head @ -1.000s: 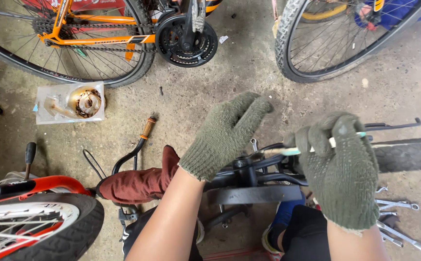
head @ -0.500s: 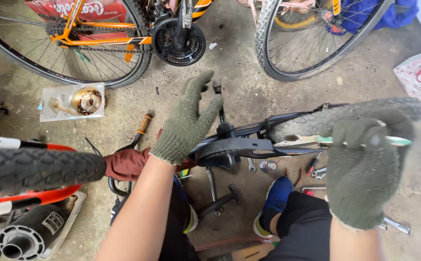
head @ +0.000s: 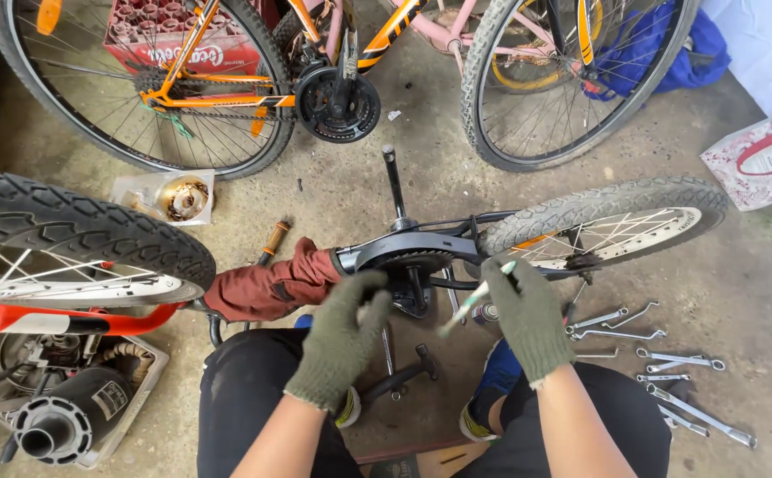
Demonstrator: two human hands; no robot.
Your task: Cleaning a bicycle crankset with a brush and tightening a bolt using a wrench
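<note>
Gripping a slim pale-handled tool, the fingers of the gloved right hand are curled tight around its upper end, and its lower tip slants down toward the left. The left hand, in a matching green knit glove, hangs loosely curled with its fingers holding nothing, just below the black chain guard of a small upturned bicycle. A crank arm rises from that guard toward the far side of the concrete floor. To the right, the bicycle's small rear wheel lies tilted above the floor. A dark red rag lies just left of the guard. Several spanners are spread on the floor near its right edge, beside the person's right knee. At the left edge a knobbly black tyre fills the view, and an orange bicycle stands at the far edge.
</note>
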